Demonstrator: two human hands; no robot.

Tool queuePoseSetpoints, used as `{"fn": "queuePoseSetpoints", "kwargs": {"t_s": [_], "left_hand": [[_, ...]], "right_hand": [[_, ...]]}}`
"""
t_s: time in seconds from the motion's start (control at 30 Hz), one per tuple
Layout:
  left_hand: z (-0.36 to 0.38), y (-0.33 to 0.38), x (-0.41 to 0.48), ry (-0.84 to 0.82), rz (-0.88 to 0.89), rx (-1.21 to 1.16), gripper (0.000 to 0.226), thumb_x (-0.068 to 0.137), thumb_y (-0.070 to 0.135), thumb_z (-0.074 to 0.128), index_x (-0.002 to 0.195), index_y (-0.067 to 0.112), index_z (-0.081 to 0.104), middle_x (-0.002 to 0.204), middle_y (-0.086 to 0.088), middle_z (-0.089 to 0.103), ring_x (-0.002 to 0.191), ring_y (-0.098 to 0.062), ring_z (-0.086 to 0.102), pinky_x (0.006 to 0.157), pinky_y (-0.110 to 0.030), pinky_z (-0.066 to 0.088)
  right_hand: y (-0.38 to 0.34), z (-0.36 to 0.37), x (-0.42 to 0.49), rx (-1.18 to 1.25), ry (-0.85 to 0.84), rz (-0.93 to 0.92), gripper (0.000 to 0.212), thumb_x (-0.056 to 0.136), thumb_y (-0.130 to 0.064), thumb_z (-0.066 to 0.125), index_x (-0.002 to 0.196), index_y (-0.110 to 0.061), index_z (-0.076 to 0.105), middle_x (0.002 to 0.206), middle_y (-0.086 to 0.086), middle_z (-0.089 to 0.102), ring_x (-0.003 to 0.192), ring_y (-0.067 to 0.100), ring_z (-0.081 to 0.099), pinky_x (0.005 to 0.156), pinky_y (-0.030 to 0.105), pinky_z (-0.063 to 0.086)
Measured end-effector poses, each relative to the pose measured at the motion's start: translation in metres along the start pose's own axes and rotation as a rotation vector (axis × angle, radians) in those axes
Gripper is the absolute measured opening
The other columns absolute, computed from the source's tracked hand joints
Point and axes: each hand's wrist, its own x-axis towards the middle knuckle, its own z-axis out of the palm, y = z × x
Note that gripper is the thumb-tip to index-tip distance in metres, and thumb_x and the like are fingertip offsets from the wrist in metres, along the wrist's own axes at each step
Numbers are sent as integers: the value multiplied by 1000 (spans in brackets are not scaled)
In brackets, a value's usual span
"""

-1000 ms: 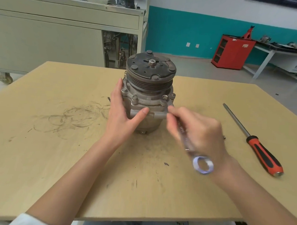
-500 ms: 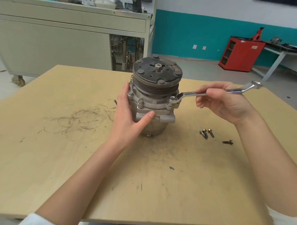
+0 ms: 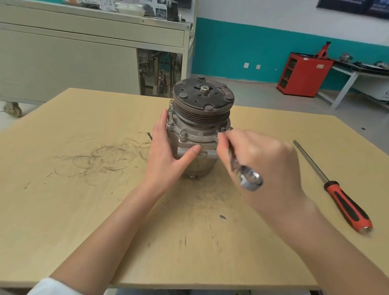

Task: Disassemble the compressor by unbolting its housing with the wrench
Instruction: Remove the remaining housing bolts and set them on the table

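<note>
On my feed the grey cast-metal compressor (image 3: pixel 198 134) stands upright, dark pulley face up, near the middle of the pale wooden table (image 3: pixel 75 209). My left hand (image 3: pixel 166 155) lies flat against its left flank, fingers straight and together up the housing and thumb stretched across the front ledge; it braces rather than grasps. My right hand (image 3: pixel 262 163) is curled round the shank of the bright steel combination wrench (image 3: pixel 243 171). The ring end juts toward me from under the palm, while the far end reaches the flange at the compressor's right front. My fingertips hide that end, so I cannot tell whether it sits squarely on a bolt head. I judge the step in hand to be a loosening stroke there, and a hex bolt (image 3: pixel 183 133) on the flange's left front is yet to come out. To do it well I would seat the wrench fully before loading it. I would hold the shank level with the flange so it cannot ride up and round the corners. The left palm should push against the pull so the body neither spins nor tips. An orange-and-black screwdriver (image 3: pixel 331 186) lies well apart to the right.
</note>
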Motion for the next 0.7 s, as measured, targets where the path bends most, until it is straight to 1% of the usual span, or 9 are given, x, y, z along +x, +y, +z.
{"fn": "queuePoseSetpoints", "kwargs": {"t_s": [0.13,0.2,0.3,0.37,0.43,0.5,0.53,0.6,0.7], "left_hand": [[1,0,1,13,-4,19,102,77,52,67,155,22,9,155,5,25,143,-10,27,116,-45,31],[1,0,1,12,-8,19,105,74,55,66,155,22,9,155,1,26,142,-9,27,117,-43,29],[1,-1,0,5,-1,-3,106,73,57,65,155,20,9,152,5,26,141,-7,27,117,-42,29],[0,-1,0,1,9,-13,105,74,58,63,155,19,9,153,4,25,143,-10,28,116,-44,31],[0,-1,0,-5,9,-17,103,77,55,65,155,19,9,154,4,24,144,-11,26,117,-45,30],[0,-1,0,-7,1,-16,100,79,50,66,155,21,8,154,7,22,144,-7,23,118,-44,28],[0,-1,0,-9,-2,-17,100,79,49,66,155,22,8,153,9,22,144,-7,23,118,-44,27],[0,-1,0,-9,-6,-25,99,79,48,66,155,23,8,150,14,23,143,-4,24,118,-42,28],[0,-1,0,-13,-5,-32,99,79,48,66,155,24,8,145,25,23,139,1,25,118,-39,29]], "right_hand": [[-18,11,-3,-166,54,32,30,82,-8,65,56,-10,52,46,4,48,39,20,47,42,19,20],[-28,21,-3,-251,70,50,27,80,-8,63,56,-13,52,47,2,49,40,17,50,42,20,19],[-30,32,-10,-283,145,3,26,81,-10,59,57,-16,53,50,0,51,44,16,50,41,24,24],[-11,33,-20,-69,192,-24,24,83,-9,54,61,-12,60,54,0,55,47,15,49,44,25,35],[26,28,-31,398,127,61,19,86,-12,54,75,-11,70,65,-5,63,56,8,52,55,19,44],[68,23,-31,933,-113,270,17,86,-18,57,89,-20,74,74,-10,68,67,7,61,67,17,49],[87,24,-25,1113,-236,366,19,84,-20,58,92,-25,75,75,-6,70,71,10,65,70,20,52],[119,35,-10,1286,-400,465,20,80,-20,60,91,-26,76,76,1,71,74,16,68,71,25,54],[139,54,14,1503,-554,508,13,78,-24,72,90,-21,77,82,3,73,79,19,68,72,30,54]]}}
